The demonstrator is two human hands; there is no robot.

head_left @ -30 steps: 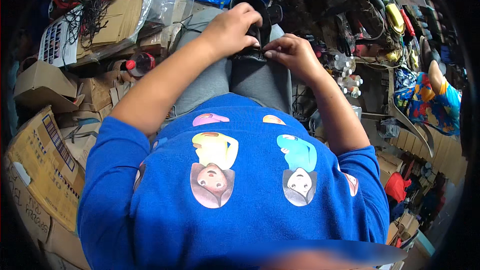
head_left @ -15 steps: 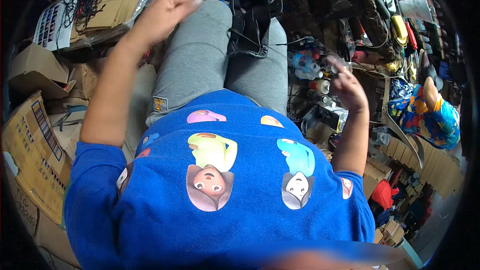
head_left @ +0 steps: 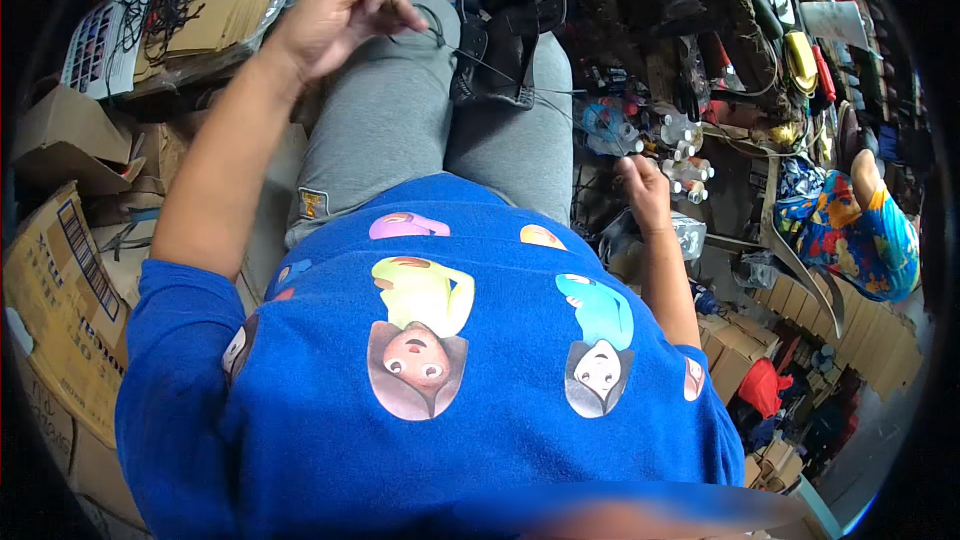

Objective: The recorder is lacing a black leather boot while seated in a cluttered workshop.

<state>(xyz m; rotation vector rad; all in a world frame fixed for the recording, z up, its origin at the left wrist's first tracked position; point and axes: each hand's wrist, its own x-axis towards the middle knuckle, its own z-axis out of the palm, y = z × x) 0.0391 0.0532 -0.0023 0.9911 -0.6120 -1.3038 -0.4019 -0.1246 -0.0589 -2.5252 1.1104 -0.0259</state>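
A black shoe (head_left: 497,45) is held between my thighs, its open top showing. Black thread (head_left: 478,59) runs from it toward my left hand (head_left: 345,20), where a loop of the thread lies about the fingers. That hand is raised above my left knee and closed on the thread. On the other side, a thin dark strand leaves the shoe toward the right. My right hand (head_left: 648,190) is closed beside my right thigh, thumb up. Whatever its fingers hold, if anything, is too small to make out.
Several small bottles (head_left: 685,155) stand right of my thigh. Flat cardboard (head_left: 215,20) and tangled black cords (head_left: 165,25) lie at the upper left, above an open cardboard box (head_left: 75,140). A person in bright patterned clothes (head_left: 850,240) sits at the right, near a curved strip (head_left: 805,275).
My right hand has moved down and left, its fingers closing. My left hand has turned and shifted slightly, with thread now visible at its fingers. The shoe stays between my thighs.
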